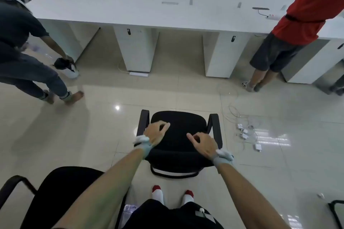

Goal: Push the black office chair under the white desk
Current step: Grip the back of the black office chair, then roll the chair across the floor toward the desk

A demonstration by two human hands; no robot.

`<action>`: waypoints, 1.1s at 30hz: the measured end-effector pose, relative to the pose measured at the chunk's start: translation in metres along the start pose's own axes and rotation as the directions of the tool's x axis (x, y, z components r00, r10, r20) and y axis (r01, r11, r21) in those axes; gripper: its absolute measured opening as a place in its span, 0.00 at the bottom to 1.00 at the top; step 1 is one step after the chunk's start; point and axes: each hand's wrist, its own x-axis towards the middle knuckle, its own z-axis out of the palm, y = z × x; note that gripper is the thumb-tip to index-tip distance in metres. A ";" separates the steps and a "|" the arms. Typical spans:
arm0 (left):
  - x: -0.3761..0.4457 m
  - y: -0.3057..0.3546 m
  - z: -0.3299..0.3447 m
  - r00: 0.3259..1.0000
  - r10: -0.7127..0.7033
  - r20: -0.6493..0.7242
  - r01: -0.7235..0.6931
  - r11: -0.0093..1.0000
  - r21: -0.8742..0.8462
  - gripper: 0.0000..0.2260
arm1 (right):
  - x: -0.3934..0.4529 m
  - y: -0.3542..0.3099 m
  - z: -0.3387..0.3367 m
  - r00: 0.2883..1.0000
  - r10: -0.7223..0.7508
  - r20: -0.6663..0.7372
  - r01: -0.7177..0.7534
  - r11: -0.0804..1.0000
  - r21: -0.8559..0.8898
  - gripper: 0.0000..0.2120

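Note:
The black office chair (178,122) stands on the tiled floor in the middle of the view, its seat and two armrests facing the long white desk (149,11) at the back. Some bare floor lies between the chair and the desk. My left hand (155,133) and my right hand (202,143) hover over the rear of the seat near the backrest, fingers loosely curled and holding nothing. I cannot tell whether they touch the chair. The desk has an opening between two white pedestals straight ahead of the chair.
A second black chair (61,191) is at my lower left. A person in dark clothes (22,46) bends at the left. A person in a red shirt (297,15) stands at the desk's right. Cables and white adapters (245,134) lie right of the chair.

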 end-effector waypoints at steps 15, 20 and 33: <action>-0.047 -0.038 0.056 0.987 -0.154 0.038 0.137 0.949 0.283 0.24 | -0.026 0.033 0.051 0.999 -0.027 -0.019 0.020 0.950 -0.310 0.32; -0.046 -0.039 0.064 0.989 -0.143 0.039 0.115 0.907 0.404 0.28 | -0.025 0.034 0.054 1.000 0.009 -0.029 -0.018 0.946 -0.323 0.34; -0.036 -0.041 0.072 0.994 -0.111 0.014 0.087 0.848 0.523 0.26 | -0.012 0.035 0.056 0.998 0.043 -0.036 -0.052 0.947 -0.317 0.30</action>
